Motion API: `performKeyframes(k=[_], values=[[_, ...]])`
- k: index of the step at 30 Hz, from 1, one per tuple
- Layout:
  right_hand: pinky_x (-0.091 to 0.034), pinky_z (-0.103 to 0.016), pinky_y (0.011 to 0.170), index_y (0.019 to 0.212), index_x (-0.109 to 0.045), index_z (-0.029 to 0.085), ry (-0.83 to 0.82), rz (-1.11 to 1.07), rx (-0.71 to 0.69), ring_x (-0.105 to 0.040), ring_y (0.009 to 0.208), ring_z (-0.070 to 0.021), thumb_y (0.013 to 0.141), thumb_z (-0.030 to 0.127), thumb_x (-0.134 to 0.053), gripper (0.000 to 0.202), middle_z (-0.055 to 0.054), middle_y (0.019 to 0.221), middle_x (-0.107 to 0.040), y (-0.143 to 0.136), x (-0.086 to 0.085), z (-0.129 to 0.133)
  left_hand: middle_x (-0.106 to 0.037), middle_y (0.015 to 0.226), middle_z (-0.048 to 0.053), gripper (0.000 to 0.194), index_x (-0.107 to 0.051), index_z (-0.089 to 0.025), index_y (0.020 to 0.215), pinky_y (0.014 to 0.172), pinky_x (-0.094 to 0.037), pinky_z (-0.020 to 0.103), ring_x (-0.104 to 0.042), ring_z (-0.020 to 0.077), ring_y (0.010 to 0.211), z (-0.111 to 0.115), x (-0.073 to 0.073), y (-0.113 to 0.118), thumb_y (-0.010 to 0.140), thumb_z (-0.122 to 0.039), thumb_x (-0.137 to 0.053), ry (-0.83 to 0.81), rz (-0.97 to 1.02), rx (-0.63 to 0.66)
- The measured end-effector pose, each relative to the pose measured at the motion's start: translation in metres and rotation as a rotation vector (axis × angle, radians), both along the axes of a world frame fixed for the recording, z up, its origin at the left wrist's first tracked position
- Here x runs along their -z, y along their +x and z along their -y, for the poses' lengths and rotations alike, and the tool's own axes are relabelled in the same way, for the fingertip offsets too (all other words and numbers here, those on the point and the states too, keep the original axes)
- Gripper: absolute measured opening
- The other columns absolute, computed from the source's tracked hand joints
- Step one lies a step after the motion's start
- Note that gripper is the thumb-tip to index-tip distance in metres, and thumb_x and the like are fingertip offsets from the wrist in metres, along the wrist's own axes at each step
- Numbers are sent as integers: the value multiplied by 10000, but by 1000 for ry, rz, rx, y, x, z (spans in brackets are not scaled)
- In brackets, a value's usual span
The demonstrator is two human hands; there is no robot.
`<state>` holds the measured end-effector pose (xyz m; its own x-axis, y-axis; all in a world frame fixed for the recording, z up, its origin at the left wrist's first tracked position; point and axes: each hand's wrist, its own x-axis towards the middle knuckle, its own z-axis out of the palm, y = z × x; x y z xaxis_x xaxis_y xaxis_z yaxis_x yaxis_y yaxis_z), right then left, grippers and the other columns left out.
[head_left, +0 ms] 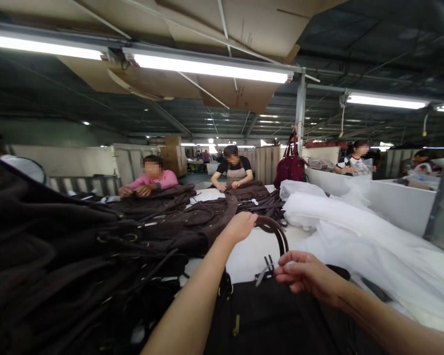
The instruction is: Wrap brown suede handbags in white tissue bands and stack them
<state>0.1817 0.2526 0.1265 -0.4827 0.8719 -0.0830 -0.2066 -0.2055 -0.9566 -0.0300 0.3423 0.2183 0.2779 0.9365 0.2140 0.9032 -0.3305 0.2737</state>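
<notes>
A dark brown bag (266,315) with brass-coloured fittings lies in front of me at the bottom. My left hand (241,227) is closed around the top of its curved brown handles (281,236), holding them up. Lower and to the right, my right hand (305,276) has its fingers bent together at the top edge of the bag, beside a small silver tool (261,276), perhaps thread snippers. Its fingertips seem to hold something there too small to make out.
Piles of dark brown bags (59,246) cover the left and far side of the white table (244,256). White plastic wrapping (348,222) is heaped on the right. Two people (234,167) work across the table. A maroon bag (290,167) hangs by a post.
</notes>
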Motion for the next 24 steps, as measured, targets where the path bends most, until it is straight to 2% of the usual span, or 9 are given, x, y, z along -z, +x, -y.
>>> performKeyframes(k=[3, 6, 10, 13, 15, 18, 20, 22, 24], values=[[-518, -195, 562, 923, -574, 160, 19, -3, -60, -679, 986, -223, 812, 445, -646, 315, -133, 1059, -695, -10, 1, -11, -649, 1019, 51, 245, -630, -155, 965, 905, -481, 418, -608, 181, 969, 3, 0, -2, 933, -376, -527, -7, 18, 10], [-490, -191, 514, 993, -602, 165, 152, 118, -53, -679, 977, -231, 828, 487, -598, 362, -134, 1157, -649, -23, 11, -28, -653, 998, 48, 259, -632, -153, 956, 894, -487, 414, -614, 177, 944, 6, 2, 0, 937, -385, -519, -8, 65, 3], [-426, -192, 460, 1009, -622, 183, 474, 298, 67, -682, 882, -205, 851, 456, -525, 330, -105, 1228, -597, -48, 17, -58, -642, 1039, 58, 269, -624, -152, 992, 926, -466, 436, -599, 193, 998, 11, 5, 7, 940, -389, -509, 14, 147, -43], [-472, -251, 628, 974, -645, 201, 777, 318, 149, -641, 905, -186, 907, 390, -448, 282, -61, 1117, -647, -58, 6, -75, -623, 1079, 69, 282, -609, -152, 1032, 917, -468, 438, -587, 204, 1019, 13, 6, 6, 932, -399, -518, 12, 234, -109], [-466, -287, 746, 944, -659, 207, 907, 310, 163, -609, 903, -181, 918, 364, -440, 271, -42, 1014, -673, -58, -1, -81, -621, 1056, 68, 314, -593, -148, 1065, 844, -502, 402, -604, 189, 942, 12, 7, 3, 925, -421, -524, -29, 317, -142], [-453, -287, 744, 933, -664, 209, 915, 312, 118, -581, 857, -175, 920, 356, -442, 267, -30, 956, -673, -55, -2, -83, -636, 889, 37, 391, -541, -146, 1172, 624, -512, 296, -596, 126, 669, 7, 11, 0, 938, -454, -481, -144, 476, -160], [-450, -275, 700, 930, -668, 206, 890, 336, 105, -564, 814, -167, 914, 339, -448, 257, -29, 931, -662, -52, 1, -82, -623, 753, 0, 461, -470, -151, 1287, 480, -434, 236, -522, 91, 498, 3, 14, 1, 927, -439, -486, -218, 589, -135], [-454, -269, 682, 953, -671, 203, 878, 347, 118, -553, 799, -160, 909, 307, -441, 256, -32, 945, -651, -48, -1, -81, -610, 672, -24, 538, -423, -162, 1355, 407, -339, 206, -458, 73, 411, 1, 17, 4, 884, -397, -534, -257, 700, -88], [-465, -272, 703, 1021, -660, 205, 885, 341, 118, -555, 823, -158, 896, 265, -443, 257, -35, 990, -639, -44, -7, -79, -629, 676, -18, 574, -445, -166, 1353, 394, -299, 200, -454, 69, 399, -1, 19, 7, 826, -349, -582, -248, 807, -44]])
